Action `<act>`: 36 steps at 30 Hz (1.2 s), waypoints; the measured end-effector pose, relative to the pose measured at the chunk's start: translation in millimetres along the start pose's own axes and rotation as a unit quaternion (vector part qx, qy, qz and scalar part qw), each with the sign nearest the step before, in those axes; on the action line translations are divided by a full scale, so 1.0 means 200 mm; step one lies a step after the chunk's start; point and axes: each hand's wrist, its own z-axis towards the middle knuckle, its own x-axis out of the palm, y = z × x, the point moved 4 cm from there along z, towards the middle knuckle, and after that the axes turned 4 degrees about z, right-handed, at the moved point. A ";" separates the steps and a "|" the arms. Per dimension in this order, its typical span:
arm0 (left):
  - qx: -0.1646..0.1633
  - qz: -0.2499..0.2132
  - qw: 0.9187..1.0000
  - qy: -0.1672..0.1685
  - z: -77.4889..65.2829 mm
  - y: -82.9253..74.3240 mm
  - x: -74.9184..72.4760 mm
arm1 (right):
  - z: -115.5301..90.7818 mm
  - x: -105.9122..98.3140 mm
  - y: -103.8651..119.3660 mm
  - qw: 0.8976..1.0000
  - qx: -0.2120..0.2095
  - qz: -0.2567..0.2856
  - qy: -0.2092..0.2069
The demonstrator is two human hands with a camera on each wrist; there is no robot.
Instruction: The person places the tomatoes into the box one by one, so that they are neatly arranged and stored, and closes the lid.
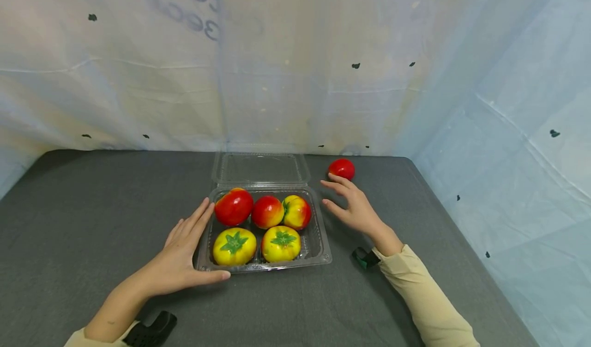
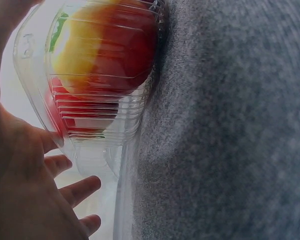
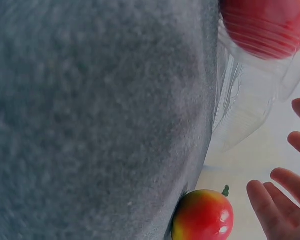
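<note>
A clear plastic clamshell box sits on the table with its lid folded back. Inside are several shiny fruits: two yellow ones with green star-shaped tops, a yellow one at front left among them, and red or red-and-yellow ones such as the red fruit behind. My left hand rests at the box's left side, fingers extended along the rim and thumb along the front edge. My right hand hovers right of the box, fingers spread, holding nothing. Just beyond its fingertips lies a lone red-and-yellow fruit with a green stem.
Dark grey cloth covers the table. Pale sheeting hangs behind it, and bluish sheeting runs along the right side. Each wrist wears a black band, the left band close above the cloth.
</note>
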 end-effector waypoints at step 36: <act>-0.001 -0.014 1.000 0.004 0.00 -0.01 0.00 | 0.07 -0.08 -0.21 0.996 0.076 -0.040 -0.026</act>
